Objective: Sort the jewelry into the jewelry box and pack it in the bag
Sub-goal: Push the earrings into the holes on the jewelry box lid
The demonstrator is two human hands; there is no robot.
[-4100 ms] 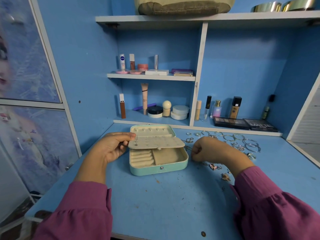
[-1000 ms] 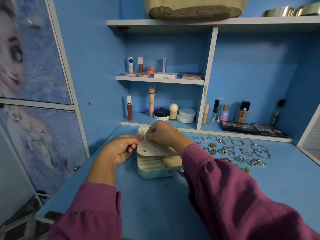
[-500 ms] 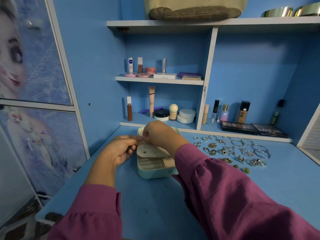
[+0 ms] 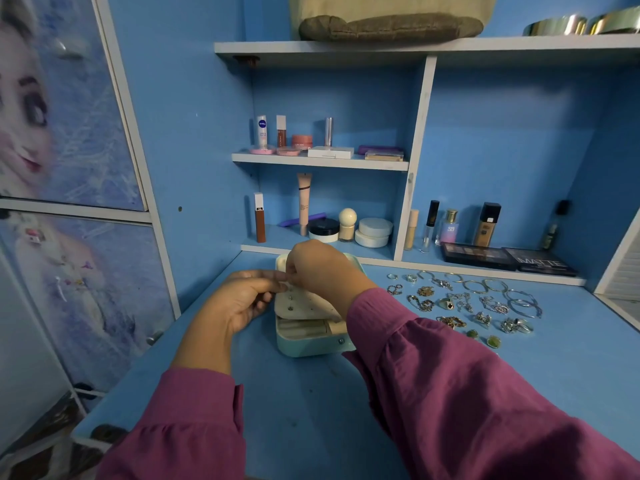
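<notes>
A mint-green jewelry box (image 4: pixel 304 344) lies open on the blue desk, its cream earring panel (image 4: pixel 304 304) lifted over the lower tray. My left hand (image 4: pixel 239 303) pinches the panel's left edge. My right hand (image 4: pixel 322 268) reaches across the box and pinches something small at the panel's upper left corner; what it holds is hidden by the fingers. A few studs sit in the panel. Loose jewelry (image 4: pixel 464 303), rings, bangles and chains, is spread on the desk right of the box. A beige bag (image 4: pixel 391 15) rests on the top shelf.
Cosmetics fill the small shelves (image 4: pixel 322 161) behind the box. Bottles and two dark eyeshadow palettes (image 4: pixel 505 259) line the back right. Metal bowls (image 4: pixel 581 24) sit top right. A printed cupboard door (image 4: pixel 69 168) stands at the left. The desk's front edge (image 4: pixel 104 441) is near my sleeves.
Four seconds ago my right hand was among the loose jewelry; it has crossed over to the earring panel. Over the last second both hands have stayed at the panel's upper left corner.
</notes>
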